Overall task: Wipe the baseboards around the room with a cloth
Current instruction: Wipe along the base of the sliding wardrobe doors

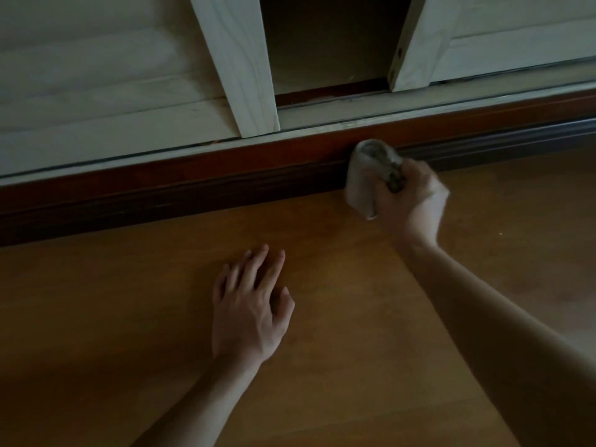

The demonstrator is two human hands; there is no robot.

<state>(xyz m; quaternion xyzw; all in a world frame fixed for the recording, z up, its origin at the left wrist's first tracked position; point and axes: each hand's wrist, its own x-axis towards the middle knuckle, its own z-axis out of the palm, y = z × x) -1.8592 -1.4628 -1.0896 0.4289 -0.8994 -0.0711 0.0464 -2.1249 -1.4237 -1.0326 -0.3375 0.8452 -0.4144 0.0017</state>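
Observation:
A dark reddish-brown baseboard (193, 185) runs across the view from lower left to upper right, under a white wardrobe. My right hand (411, 198) grips a bunched pale grey cloth (367, 175) and presses it against the baseboard right of centre. The cloth's upper end touches the top edge of the board and its lower end hangs near the floor. My left hand (254, 304) lies flat on the wooden floor (322, 317) with fingers spread, well in front of the baseboard and holding nothing.
White sliding wardrobe doors (96, 85) stand above the baseboard on a pale track (354, 111), with a dark open gap (329, 43) between them. The room is dim.

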